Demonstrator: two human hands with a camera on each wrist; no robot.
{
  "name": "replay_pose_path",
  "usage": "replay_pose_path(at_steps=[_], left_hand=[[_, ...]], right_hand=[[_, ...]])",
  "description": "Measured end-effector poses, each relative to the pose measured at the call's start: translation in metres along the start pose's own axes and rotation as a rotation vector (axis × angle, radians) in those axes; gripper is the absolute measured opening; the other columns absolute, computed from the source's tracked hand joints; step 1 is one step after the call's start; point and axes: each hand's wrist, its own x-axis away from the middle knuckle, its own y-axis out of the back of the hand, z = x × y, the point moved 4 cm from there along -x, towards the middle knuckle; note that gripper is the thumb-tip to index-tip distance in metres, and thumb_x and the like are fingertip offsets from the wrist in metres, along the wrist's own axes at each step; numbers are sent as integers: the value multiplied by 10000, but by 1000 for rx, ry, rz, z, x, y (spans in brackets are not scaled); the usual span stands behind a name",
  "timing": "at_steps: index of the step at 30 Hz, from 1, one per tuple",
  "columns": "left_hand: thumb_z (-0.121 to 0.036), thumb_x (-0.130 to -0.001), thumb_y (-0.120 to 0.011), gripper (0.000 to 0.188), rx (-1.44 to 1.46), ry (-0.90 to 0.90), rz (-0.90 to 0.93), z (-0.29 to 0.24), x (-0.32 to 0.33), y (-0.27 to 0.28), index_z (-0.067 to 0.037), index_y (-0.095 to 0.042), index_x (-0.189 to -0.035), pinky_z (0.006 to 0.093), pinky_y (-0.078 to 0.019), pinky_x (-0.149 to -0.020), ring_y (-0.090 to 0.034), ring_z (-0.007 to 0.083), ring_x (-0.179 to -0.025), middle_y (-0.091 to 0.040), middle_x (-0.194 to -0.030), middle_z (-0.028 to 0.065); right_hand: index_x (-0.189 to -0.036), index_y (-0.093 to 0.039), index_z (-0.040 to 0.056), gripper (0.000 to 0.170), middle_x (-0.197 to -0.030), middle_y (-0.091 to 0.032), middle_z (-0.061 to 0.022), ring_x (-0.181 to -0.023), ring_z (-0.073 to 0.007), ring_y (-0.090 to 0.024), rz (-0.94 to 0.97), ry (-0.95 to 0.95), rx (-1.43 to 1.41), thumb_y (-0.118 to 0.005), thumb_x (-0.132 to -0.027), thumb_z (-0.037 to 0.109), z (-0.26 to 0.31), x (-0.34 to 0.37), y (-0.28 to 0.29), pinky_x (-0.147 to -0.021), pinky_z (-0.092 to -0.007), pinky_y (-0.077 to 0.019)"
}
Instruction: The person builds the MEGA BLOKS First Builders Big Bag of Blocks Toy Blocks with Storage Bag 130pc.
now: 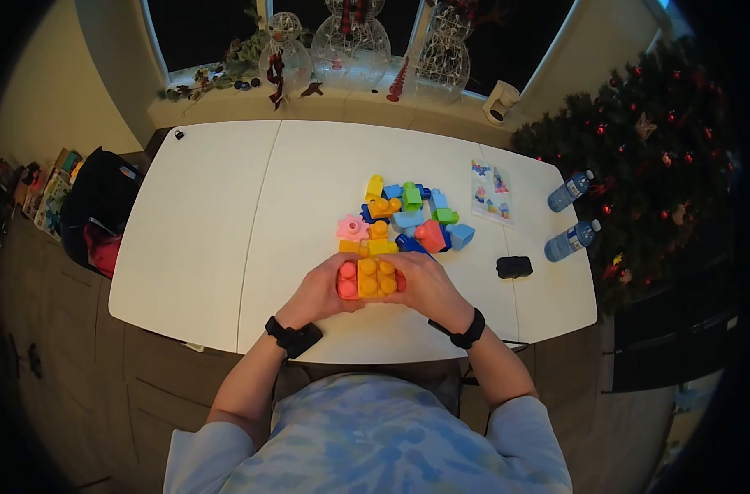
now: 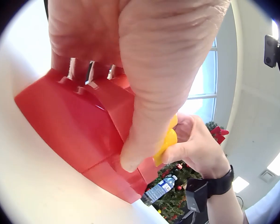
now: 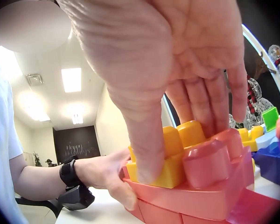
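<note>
In the head view, a yellow block (image 1: 377, 277) with several round studs sits on a red boat-like base (image 1: 348, 280) near the table's front. My left hand (image 1: 317, 288) grips the base's left end, its thumb along the near side in the left wrist view, where the red wall (image 2: 74, 130) fills much of the picture. From the other side my right hand (image 1: 432, 288) pinches the yellow block (image 3: 171, 172) between thumb and fingers, as the right wrist view shows. Red studs (image 3: 207, 163) stand beside it on the base.
Just beyond my hands lies a pile of blocks, with a pink flower-shaped piece (image 1: 352, 227), a red block (image 1: 430, 235) and a green block (image 1: 411, 198). To the right are a picture sheet (image 1: 492, 193), a black case (image 1: 515, 267) and two water bottles (image 1: 572, 240).
</note>
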Motion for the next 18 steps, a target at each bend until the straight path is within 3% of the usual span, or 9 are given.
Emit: replay_pose_path(at_steps=[3,6,8,9,12,15,17,18], left_hand=[[-173,-660,-948,736,20,-49,-18,-9,0,0,-48,-587,-1289,363,-576,-942,-704,270,-1042,-693,-1179,132],[-200,-662,-946,720,16,-5,-41,-8,-1,-2,-54,-597,-1275,354,-566,-939,-697,262,-1047,-691,-1182,128],[-205,-669,-943,702,47,-11,-46,0,-1,-3,-48,-605,-1265,349,-565,-938,-695,253,-1047,-690,-1178,124],[-205,-669,-943,702,47,-9,-50,2,0,-3,-48,-605,-1265,349,-565,-938,-695,253,-1047,-690,-1178,124],[-195,-669,-944,705,28,-14,-37,1,-2,-2,-35,-607,-1268,348,-564,-945,-694,234,-1045,-687,-1179,121],[-190,-663,-950,726,56,4,-25,4,-2,-4,-26,-602,-1278,347,-564,-953,-692,221,-1040,-682,-1188,118],[-215,-666,-916,689,111,7,-27,4,-1,-3,-63,-613,-1267,385,-557,-940,-697,317,-1062,-703,-1180,151],[-215,-666,-916,689,109,6,-32,5,-1,-3,-63,-613,-1267,385,-557,-940,-697,317,-1062,-703,-1180,151]], right_hand=[[-1245,-645,22,633,-1114,-699,-160,-1069,-348,-652,-15,7,9,-900,-696,208,-1,-2,2,-931,-451,-520],[-1288,-645,38,628,-1120,-706,-152,-1042,-338,-661,1,146,9,-879,-738,231,-7,-8,10,-931,-445,-517],[-1277,-673,52,552,-1118,-717,-147,-1002,-328,-665,-86,31,-238,-848,-775,199,-11,-22,31,-914,-436,-511],[-1277,-673,52,552,-1118,-717,-147,-1002,-328,-665,-84,34,-239,-848,-775,199,-16,-31,35,-914,-436,-511],[-1127,-744,38,301,-1013,-725,-146,-942,-324,-665,-97,-20,-107,-764,-834,104,-41,-61,33,-868,-427,-515],[-1088,-748,36,272,-961,-719,-148,-916,-323,-668,-13,-4,-104,-759,-823,95,-54,-82,14,-837,-426,-528],[-1025,-740,25,245,-948,-718,-158,-910,-338,-671,-18,24,-54,-778,-799,112,-69,-94,-4,-816,-431,-535],[-997,-733,19,236,-952,-719,-162,-910,-343,-675,-29,79,14,-785,-791,121,-74,-98,-12,-810,-431,-537]])
